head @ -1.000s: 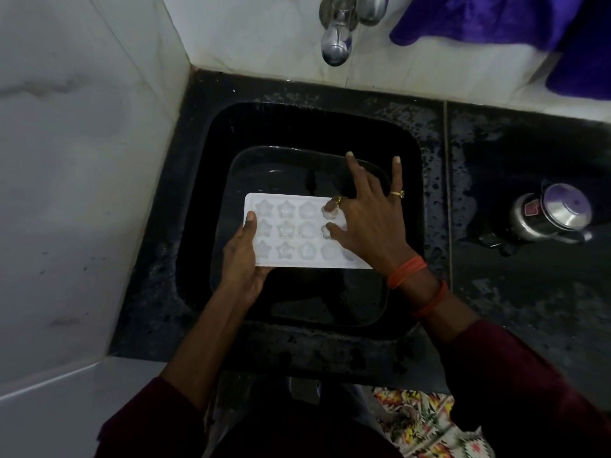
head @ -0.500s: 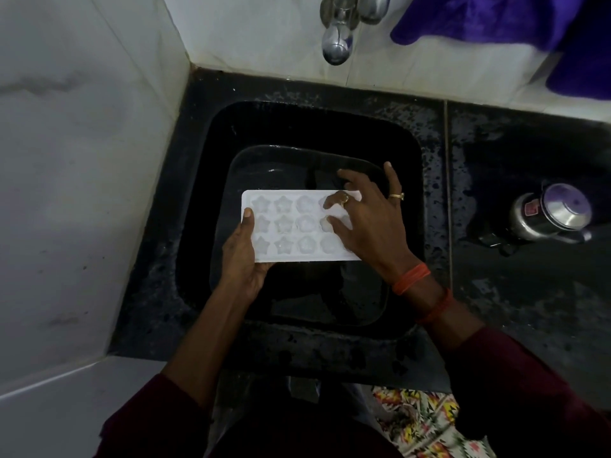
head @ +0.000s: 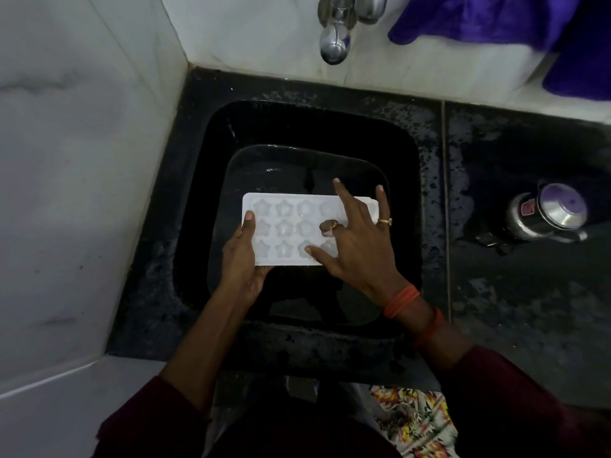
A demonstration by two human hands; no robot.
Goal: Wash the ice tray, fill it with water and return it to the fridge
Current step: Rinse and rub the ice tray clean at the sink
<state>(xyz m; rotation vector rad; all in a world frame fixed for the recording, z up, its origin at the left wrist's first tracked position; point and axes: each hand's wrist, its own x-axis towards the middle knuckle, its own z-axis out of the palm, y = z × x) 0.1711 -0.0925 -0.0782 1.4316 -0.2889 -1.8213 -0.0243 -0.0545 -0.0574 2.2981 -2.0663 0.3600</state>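
A white ice tray [head: 284, 226] with star-shaped cells is held level over the black sink [head: 410, 166]. My left hand [head: 243, 256] grips its left end, thumb on top. My right hand [head: 355, 246] lies spread over the tray's right half, fingers apart, with one bent finger and the thumb pressing into cells. It covers the right cells. Under the tray a dark rectangular basin [head: 241, 160] sits in the sink. The metal tap [head: 335, 44] hangs above the sink's back edge, with no water running.
A steel lidded container [head: 545, 214] stands on the wet black counter [head: 529, 292] to the right. Purple cloth [head: 496, 21] hangs at the top right. White tiled walls close the left and back sides.
The tray has shifted slightly left and away from me. My right hand's fingers have moved leftward across the cells, from the right end toward the middle. My left hand keeps its grip.
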